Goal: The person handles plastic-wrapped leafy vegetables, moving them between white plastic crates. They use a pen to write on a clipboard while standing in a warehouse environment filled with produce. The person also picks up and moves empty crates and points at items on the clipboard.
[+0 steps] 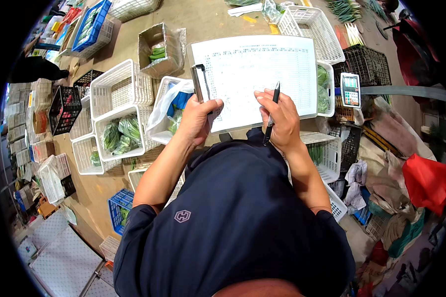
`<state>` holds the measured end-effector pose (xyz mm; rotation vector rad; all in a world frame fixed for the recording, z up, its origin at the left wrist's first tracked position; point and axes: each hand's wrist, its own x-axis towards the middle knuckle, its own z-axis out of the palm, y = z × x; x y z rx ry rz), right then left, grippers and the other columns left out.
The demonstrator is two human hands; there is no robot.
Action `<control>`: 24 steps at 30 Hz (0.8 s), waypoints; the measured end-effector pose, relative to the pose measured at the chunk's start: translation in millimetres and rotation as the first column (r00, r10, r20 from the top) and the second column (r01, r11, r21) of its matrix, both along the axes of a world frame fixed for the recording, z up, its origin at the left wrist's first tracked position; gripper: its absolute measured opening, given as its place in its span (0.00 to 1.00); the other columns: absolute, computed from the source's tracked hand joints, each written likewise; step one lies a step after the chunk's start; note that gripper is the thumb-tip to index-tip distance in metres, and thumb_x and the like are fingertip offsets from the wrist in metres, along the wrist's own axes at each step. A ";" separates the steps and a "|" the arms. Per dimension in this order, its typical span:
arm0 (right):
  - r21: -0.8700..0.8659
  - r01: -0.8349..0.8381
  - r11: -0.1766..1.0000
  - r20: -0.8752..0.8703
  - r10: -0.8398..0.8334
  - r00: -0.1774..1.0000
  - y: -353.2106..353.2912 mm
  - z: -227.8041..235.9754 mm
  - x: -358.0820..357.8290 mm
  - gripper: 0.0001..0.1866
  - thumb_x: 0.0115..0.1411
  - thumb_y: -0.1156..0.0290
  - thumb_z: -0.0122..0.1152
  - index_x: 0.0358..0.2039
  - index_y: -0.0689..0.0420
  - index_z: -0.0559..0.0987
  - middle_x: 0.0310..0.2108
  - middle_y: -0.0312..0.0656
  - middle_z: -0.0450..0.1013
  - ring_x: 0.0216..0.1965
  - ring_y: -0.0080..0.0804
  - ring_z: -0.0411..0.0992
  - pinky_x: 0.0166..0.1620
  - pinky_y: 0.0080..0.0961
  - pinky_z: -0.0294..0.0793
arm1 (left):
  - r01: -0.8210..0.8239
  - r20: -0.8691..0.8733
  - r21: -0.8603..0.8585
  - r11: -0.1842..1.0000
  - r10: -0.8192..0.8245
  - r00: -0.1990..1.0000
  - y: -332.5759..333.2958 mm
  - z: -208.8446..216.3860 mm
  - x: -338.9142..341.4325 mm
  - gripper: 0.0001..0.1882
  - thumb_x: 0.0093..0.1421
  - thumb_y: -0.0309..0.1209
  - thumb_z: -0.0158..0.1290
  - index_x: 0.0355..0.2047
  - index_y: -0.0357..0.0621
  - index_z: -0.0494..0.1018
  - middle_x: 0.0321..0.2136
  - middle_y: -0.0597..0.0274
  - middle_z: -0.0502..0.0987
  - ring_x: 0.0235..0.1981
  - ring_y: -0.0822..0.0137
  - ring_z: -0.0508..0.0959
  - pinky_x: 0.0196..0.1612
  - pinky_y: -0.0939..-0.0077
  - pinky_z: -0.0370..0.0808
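Note:
A clipboard (197,81) with a metal clip along its left side bears a white sheet (260,64) printed with a fine table. My left hand (199,116) grips its lower left edge, thumb on top beside the paper and the other fingers mostly hidden beneath. In my right hand (281,116) is a dark pen (275,94), held between the fingers and slanting upward. That hand rests over the lower right part of the sheet. What the pen's lower end touches, if anything, I cannot tell.
White plastic crates (119,90) stand to the left, one with bagged leafy greens (122,133). Beyond them a cardboard box (158,49) holds green vegetables. On the right are a scale display (351,90), a black crate (366,64) and a red cloth (427,183).

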<state>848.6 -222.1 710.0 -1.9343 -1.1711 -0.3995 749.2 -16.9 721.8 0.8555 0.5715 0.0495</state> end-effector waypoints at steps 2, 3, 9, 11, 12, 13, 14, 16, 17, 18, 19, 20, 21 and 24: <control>0.032 -0.012 0.999 -0.038 0.013 0.999 -1.1 0.6 -1.3 0.22 0.47 0.87 0.63 0.45 0.58 0.76 0.43 0.43 0.80 0.45 0.43 0.76 0.47 0.34 0.76 | 0.001 -0.004 -0.007 1.000 -0.001 1.000 -0.4 -0.2 -3.3 0.23 0.55 0.22 0.57 0.52 0.35 0.69 0.44 0.59 0.77 0.43 0.70 0.77 0.49 0.75 0.73; 0.065 -0.014 0.998 -0.067 0.019 0.998 -0.4 2.0 -1.8 0.22 0.47 0.88 0.63 0.45 0.58 0.76 0.42 0.43 0.80 0.45 0.44 0.76 0.47 0.34 0.77 | -0.001 -0.003 -0.014 1.000 0.001 1.000 0.3 2.5 -4.0 0.23 0.55 0.22 0.57 0.52 0.36 0.69 0.44 0.59 0.78 0.43 0.70 0.77 0.49 0.75 0.74; 0.125 -0.051 0.991 -0.061 0.059 0.996 -5.6 6.6 -3.2 0.21 0.48 0.91 0.60 0.43 0.60 0.76 0.39 0.46 0.81 0.44 0.46 0.76 0.45 0.35 0.78 | -0.039 -0.015 -0.018 0.999 0.039 0.999 -0.2 1.4 -8.3 0.23 0.55 0.22 0.56 0.52 0.34 0.69 0.43 0.58 0.78 0.43 0.68 0.79 0.50 0.71 0.75; 0.070 -0.078 0.994 -0.010 0.079 0.997 -9.9 11.4 -6.0 0.21 0.49 0.91 0.60 0.44 0.60 0.75 0.39 0.46 0.81 0.45 0.46 0.76 0.47 0.34 0.78 | -0.042 -0.008 -0.019 0.999 0.042 0.999 1.5 0.1 -9.7 0.23 0.55 0.22 0.56 0.52 0.35 0.69 0.43 0.58 0.78 0.44 0.68 0.78 0.50 0.71 0.75; 0.062 -0.080 0.995 0.006 0.080 0.997 -8.9 14.3 -8.7 0.22 0.48 0.92 0.60 0.43 0.60 0.75 0.37 0.45 0.81 0.44 0.45 0.76 0.45 0.33 0.78 | -0.040 0.000 -0.025 0.999 0.040 0.999 3.6 -1.4 -11.6 0.23 0.55 0.23 0.57 0.53 0.36 0.68 0.44 0.58 0.78 0.44 0.68 0.78 0.51 0.71 0.75; 0.057 -0.078 0.995 0.010 0.077 0.997 -8.2 14.3 -11.1 0.22 0.46 0.91 0.60 0.43 0.59 0.75 0.37 0.44 0.81 0.44 0.45 0.76 0.45 0.34 0.78 | -0.038 0.008 -0.031 0.999 0.039 0.999 5.4 -2.8 -13.2 0.24 0.56 0.24 0.57 0.53 0.37 0.68 0.44 0.58 0.77 0.45 0.68 0.78 0.51 0.72 0.76; 0.053 -0.076 0.996 0.014 0.076 0.997 -7.3 13.4 -13.4 0.22 0.45 0.90 0.61 0.43 0.58 0.76 0.37 0.43 0.81 0.44 0.44 0.77 0.45 0.34 0.77 | -0.046 0.015 -0.033 0.998 0.046 0.999 7.2 -4.2 -13.9 0.23 0.56 0.24 0.57 0.53 0.37 0.68 0.44 0.59 0.77 0.45 0.68 0.78 0.51 0.71 0.76; 0.049 -0.076 0.996 0.024 0.075 0.997 -4.4 9.8 -16.8 0.23 0.44 0.89 0.61 0.42 0.57 0.76 0.37 0.41 0.81 0.43 0.44 0.77 0.44 0.34 0.77 | -0.062 0.025 -0.033 0.998 0.063 0.998 10.1 -7.0 -15.8 0.23 0.57 0.25 0.57 0.53 0.37 0.68 0.44 0.59 0.78 0.45 0.68 0.78 0.50 0.71 0.76; 0.048 -0.077 0.996 0.032 0.075 0.997 -2.4 8.1 -17.8 0.23 0.44 0.89 0.60 0.43 0.57 0.76 0.37 0.41 0.81 0.43 0.44 0.77 0.45 0.34 0.77 | -0.071 0.027 -0.042 0.997 0.073 0.997 10.0 -6.0 -17.0 0.22 0.58 0.25 0.57 0.53 0.37 0.68 0.44 0.59 0.78 0.45 0.68 0.78 0.50 0.71 0.76; 0.049 -0.076 0.996 0.041 0.074 0.996 -0.8 6.6 -18.5 0.24 0.43 0.89 0.60 0.43 0.56 0.77 0.37 0.40 0.81 0.43 0.44 0.77 0.45 0.34 0.76 | -0.079 0.031 -0.049 0.996 0.081 0.996 9.2 -3.4 -16.4 0.22 0.58 0.26 0.57 0.53 0.37 0.68 0.44 0.59 0.78 0.45 0.68 0.78 0.50 0.70 0.77; 0.044 -0.080 0.996 0.032 0.079 0.996 0.2 5.1 -20.1 0.24 0.43 0.88 0.60 0.43 0.56 0.77 0.37 0.40 0.81 0.43 0.44 0.77 0.45 0.34 0.76 | -0.086 0.034 -0.056 0.995 0.088 0.996 9.4 -1.0 -17.0 0.22 0.58 0.26 0.57 0.53 0.37 0.68 0.44 0.59 0.78 0.45 0.68 0.78 0.50 0.70 0.77; 0.040 -0.084 0.996 0.023 0.083 0.996 0.9 3.9 -22.1 0.24 0.43 0.88 0.60 0.43 0.56 0.77 0.37 0.40 0.81 0.43 0.43 0.77 0.45 0.34 0.76 | -0.087 0.029 -0.053 0.995 0.088 0.996 10.6 0.6 -19.1 0.21 0.58 0.26 0.57 0.52 0.38 0.68 0.44 0.59 0.78 0.45 0.68 0.78 0.50 0.70 0.77; 0.033 -0.085 0.996 0.017 0.084 0.996 0.3 3.2 -22.9 0.24 0.43 0.88 0.60 0.43 0.56 0.77 0.37 0.40 0.81 0.43 0.43 0.77 0.45 0.34 0.76 | -0.083 0.028 -0.053 0.995 0.084 0.996 10.8 1.3 -20.0 0.21 0.58 0.27 0.57 0.52 0.38 0.69 0.44 0.59 0.78 0.44 0.69 0.78 0.49 0.70 0.77; 0.038 -0.083 0.996 0.043 0.082 0.996 0.0 2.6 -23.0 0.24 0.43 0.87 0.60 0.43 0.56 0.78 0.36 0.40 0.81 0.43 0.44 0.77 0.45 0.35 0.76 | -0.075 0.036 -0.052 0.996 0.077 0.996 12.1 -3.7 -19.1 0.21 0.58 0.28 0.58 0.51 0.38 0.69 0.43 0.60 0.78 0.44 0.69 0.78 0.48 0.70 0.77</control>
